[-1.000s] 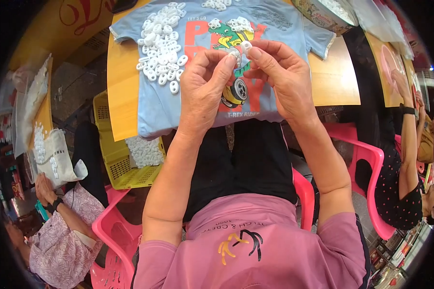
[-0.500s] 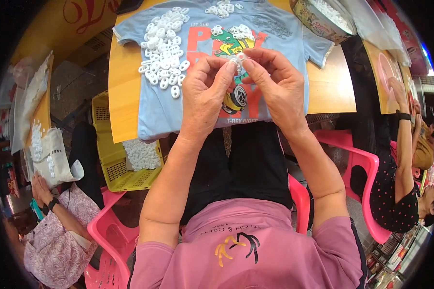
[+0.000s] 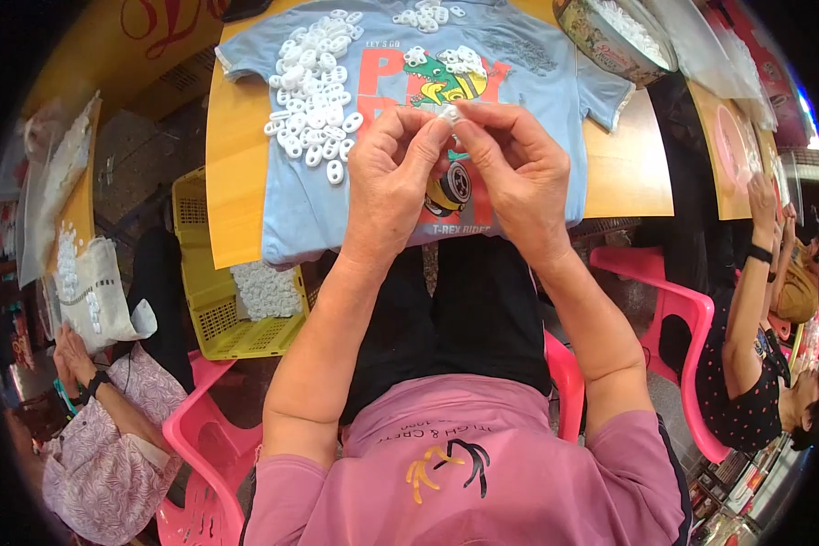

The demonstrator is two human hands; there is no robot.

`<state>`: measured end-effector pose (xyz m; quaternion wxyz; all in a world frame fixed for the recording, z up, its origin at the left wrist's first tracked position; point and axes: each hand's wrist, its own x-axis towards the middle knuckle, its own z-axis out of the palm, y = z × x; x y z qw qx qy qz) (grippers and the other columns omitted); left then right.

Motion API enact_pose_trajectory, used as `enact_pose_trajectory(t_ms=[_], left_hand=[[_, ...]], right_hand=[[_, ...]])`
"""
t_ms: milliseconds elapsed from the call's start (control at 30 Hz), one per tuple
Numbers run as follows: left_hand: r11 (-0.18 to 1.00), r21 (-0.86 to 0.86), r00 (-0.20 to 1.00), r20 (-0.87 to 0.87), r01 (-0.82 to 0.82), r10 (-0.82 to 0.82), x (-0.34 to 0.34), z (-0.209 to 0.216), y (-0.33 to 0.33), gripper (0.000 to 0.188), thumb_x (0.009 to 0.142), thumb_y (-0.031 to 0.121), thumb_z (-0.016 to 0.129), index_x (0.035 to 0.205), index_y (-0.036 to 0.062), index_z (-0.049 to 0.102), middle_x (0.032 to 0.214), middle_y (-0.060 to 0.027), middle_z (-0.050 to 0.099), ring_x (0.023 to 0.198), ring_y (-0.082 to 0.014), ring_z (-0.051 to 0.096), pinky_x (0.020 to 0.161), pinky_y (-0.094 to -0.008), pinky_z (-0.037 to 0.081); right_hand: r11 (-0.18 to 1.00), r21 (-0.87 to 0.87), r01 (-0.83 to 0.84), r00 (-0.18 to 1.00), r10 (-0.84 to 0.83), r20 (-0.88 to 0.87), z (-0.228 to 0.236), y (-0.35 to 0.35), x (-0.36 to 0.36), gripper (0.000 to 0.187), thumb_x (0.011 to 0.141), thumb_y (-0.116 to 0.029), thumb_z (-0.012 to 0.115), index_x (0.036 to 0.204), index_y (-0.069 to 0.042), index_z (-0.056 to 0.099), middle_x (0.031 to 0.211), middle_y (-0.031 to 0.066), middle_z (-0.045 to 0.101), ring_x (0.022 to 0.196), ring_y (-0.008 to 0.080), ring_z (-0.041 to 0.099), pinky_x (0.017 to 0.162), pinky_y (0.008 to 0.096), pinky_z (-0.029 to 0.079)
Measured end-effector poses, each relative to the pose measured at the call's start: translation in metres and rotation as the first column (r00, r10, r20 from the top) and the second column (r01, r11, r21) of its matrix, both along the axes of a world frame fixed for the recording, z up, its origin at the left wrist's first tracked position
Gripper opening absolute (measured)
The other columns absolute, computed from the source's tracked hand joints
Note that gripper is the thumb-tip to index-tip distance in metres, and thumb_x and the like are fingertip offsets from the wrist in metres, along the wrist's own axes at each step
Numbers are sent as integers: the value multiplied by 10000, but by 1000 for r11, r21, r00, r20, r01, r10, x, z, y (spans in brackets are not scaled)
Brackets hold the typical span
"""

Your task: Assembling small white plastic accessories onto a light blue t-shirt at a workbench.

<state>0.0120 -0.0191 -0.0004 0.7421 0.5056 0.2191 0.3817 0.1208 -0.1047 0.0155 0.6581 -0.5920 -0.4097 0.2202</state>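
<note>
My left hand (image 3: 391, 177) and my right hand (image 3: 519, 173) meet over a blue printed T-shirt (image 3: 355, 214) spread on the table. Between the thumbs and fingertips of both is a small white plastic piece (image 3: 449, 115), partly hidden by the fingers. To the left lies a large heap of white oval two-hole pieces (image 3: 314, 91). Beyond my hands sit a small cluster of white pieces (image 3: 462, 61) and, at the far edge, another group of pieces (image 3: 428, 15). Tiny dark grey parts (image 3: 523, 55) are scattered on the shirt's far right.
A round tub (image 3: 601, 41) of white bits stands at the far right corner of the yellow table (image 3: 623, 173). Left below the table is a yellow crate (image 3: 191, 273) beside a mass of white pieces (image 3: 268, 291). Co-workers sit on both sides, near pink chairs (image 3: 214, 428).
My fingertips have drawn closer together around the white piece, and my right hand has shifted slightly left and down. The co-worker at the right has moved an arm.
</note>
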Motion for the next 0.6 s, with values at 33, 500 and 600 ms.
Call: enact_pose_trajectory(t_ms=[33, 500, 600], left_hand=[[1000, 5, 1000, 13, 10, -10, 0, 0, 0, 127, 940, 135, 641, 951, 11, 616, 826, -19, 645, 689, -52, 566, 619, -195, 471], [1000, 15, 985, 170, 21, -23, 2, 36, -12, 218, 1016, 178, 513, 1119, 0, 586, 1075, -65, 625, 960, -111, 589, 846, -265, 499], [995, 92, 983, 176, 41, -57, 3, 41, -16, 245, 1019, 212, 508, 1138, 8, 575, 1132, -72, 603, 1017, -122, 576, 881, -271, 486]], right_hand=[[1000, 18, 6, 1000, -6, 13, -1, 0, -1, 214, 923, -42, 644, 1121, 37, 624, 1056, 88, 674, 949, 113, 637, 829, 239, 525], [984, 110, -142, 835, 179, -520, 26, -12, 11, 277, 914, -81, 653, 1168, 7, 588, 973, 69, 659, 799, 110, 609, 780, 280, 532], [963, 161, -216, 752, 269, -602, 38, -19, 9, 371, 907, -91, 653, 1248, -4, 534, 970, 61, 644, 779, 114, 603, 768, 296, 534]])
